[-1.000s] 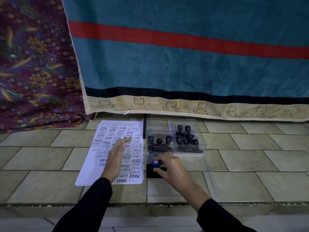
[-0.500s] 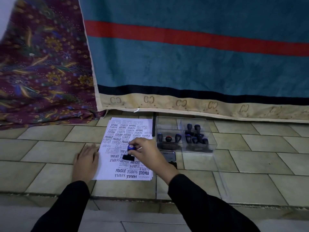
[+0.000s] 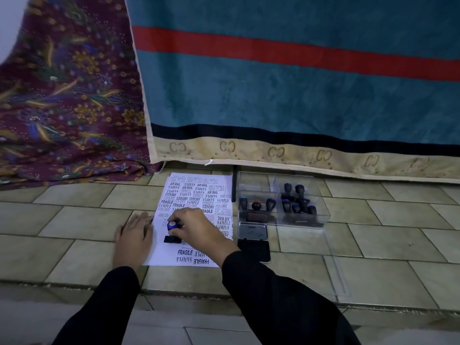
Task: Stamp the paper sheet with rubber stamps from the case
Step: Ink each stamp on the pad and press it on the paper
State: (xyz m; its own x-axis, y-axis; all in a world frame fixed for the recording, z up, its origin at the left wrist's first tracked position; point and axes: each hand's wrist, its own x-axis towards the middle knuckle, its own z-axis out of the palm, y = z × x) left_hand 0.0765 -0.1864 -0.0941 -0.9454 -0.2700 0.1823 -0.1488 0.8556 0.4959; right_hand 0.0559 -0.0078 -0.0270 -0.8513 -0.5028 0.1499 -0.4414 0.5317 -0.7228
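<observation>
on the tiled floor (image 3: 74, 220), before a hanging teal cloth (image 3: 273, 95): one paper sheet (image 3: 164, 252), already crowded with printed words, long axis running away from the person toward the cloth, top leaning slightly right. item in use: rubber stamp (image 3: 172, 226), blue knob, standing upright on the sheet's lower left part, handle pointing up, its dark bar-shaped base lying crosswise to the sheet. hands: right hand (image 3: 196, 229) pinched around the knob; left hand (image 3: 134, 235) flat, fingers straight, on the sheet's left edge and the floor beside it. step, as judged: pressing an impression. next move would call for a straight lift, sheet held down, to avoid smearing. to the right: clear case (image 3: 254, 183) of further stamps; open ink pad (image 3: 254, 250) just beside the sheet.
</observation>
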